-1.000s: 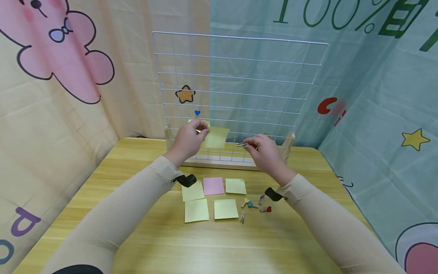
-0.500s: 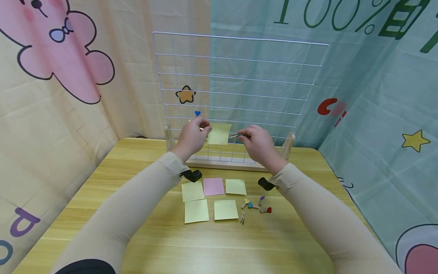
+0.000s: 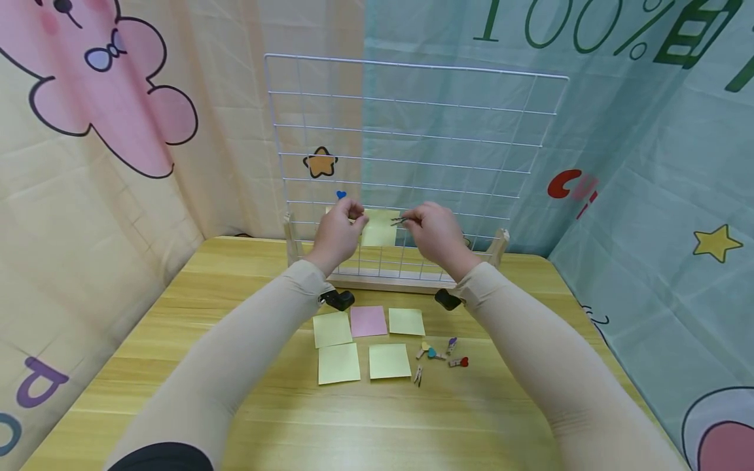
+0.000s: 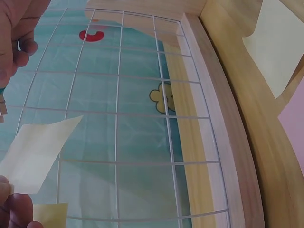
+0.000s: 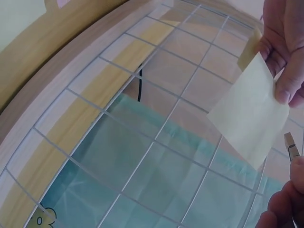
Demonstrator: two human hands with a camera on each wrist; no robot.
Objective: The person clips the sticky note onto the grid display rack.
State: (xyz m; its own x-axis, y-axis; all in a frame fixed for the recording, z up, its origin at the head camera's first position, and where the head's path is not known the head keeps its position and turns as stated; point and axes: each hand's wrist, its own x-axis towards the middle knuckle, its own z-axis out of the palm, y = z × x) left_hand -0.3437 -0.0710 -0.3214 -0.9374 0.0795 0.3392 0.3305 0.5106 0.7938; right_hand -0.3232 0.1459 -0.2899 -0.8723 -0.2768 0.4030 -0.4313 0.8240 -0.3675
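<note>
In the head view my left hand (image 3: 337,234) pinches a pale yellow sticky note (image 3: 379,229) by its left edge, in front of a white wire grid (image 3: 448,136). My right hand (image 3: 437,237) pinches a small wooden clothespin (image 3: 399,221) close to the note's right side. The right wrist view has the clothespin (image 5: 290,144) pointing toward the note (image 5: 249,114), with a gap between them. Behind my left fingers, another yellow note (image 4: 51,214) is mostly hidden. A blue heart clip (image 3: 341,195) shows just above it.
On the table (image 3: 330,425) lie several yellow notes (image 3: 338,363) and one pink note (image 3: 368,321). To their right are several small clothespins (image 3: 436,354) with coloured tops. The grid stands in a wooden base (image 3: 383,282). Printed curtains (image 3: 224,131) hang behind.
My right hand has moved up and left, bringing the clothespin close to the note. The left hand has shifted slightly right and up with the note.
</note>
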